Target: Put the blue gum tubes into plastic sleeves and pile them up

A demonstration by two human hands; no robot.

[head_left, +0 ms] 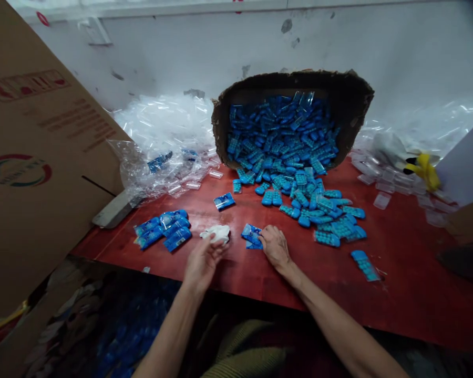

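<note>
My right hand (276,245) has its fingertips closed on the edge of some blue printed packets (251,236) lying on the red table. They look flat and overlap, so their number is unclear. Just in front of a crumpled white cloth (217,232), my left hand (203,262) is half curled, thumb and fingers apart, with nothing visible in it. To its left lies a group of blue printed packs (163,229). A single printed packet (224,201) rests farther back. On the right, many small clear packs with blue ends and turquoise pellets (327,215) spread over the table.
A torn-edged cardboard box (216,131) lies on its side, spilling blue packs. Clear plastic bags (161,126) and loose clear cases (382,200) flank it. A large carton (43,126) stands left, beside a grey block (114,209). A yellow strip (428,170) lies right.
</note>
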